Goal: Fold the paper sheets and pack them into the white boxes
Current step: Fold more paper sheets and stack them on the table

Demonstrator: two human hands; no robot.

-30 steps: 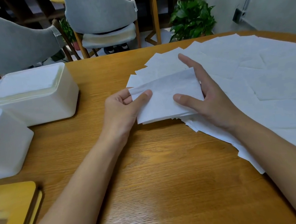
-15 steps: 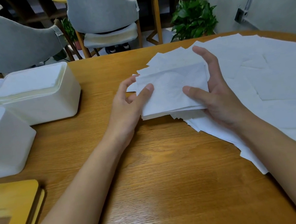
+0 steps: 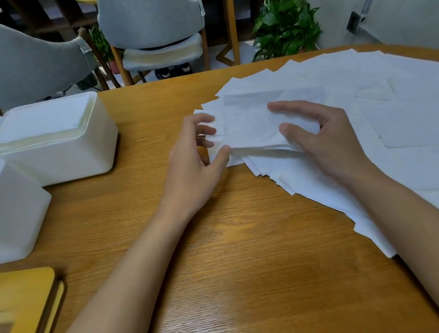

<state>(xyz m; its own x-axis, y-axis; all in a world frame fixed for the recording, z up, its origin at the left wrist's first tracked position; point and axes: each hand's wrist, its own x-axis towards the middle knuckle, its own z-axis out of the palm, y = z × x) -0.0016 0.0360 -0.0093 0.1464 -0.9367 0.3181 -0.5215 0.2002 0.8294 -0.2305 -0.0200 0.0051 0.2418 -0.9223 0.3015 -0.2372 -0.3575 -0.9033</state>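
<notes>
right grip [image 3: 329, 138]: pinching the folded sheet [image 3: 248, 120], thumb on its near edge
left grip [image 3: 190, 156]: fingers loosely spread at folded sheet's left edge, thumb touching it

Mid-frame, the right hand [image 3: 329, 141] pinches a folded sheet [image 3: 249, 125] – the left hand [image 3: 194, 158] touches its left edge; loose sheets [image 3: 411, 124] right, boxes [image 3: 57, 153] left.

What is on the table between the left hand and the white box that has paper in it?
Nothing. Between the left hand and the white box there is only bare wooden table, as the head view shows.
</notes>
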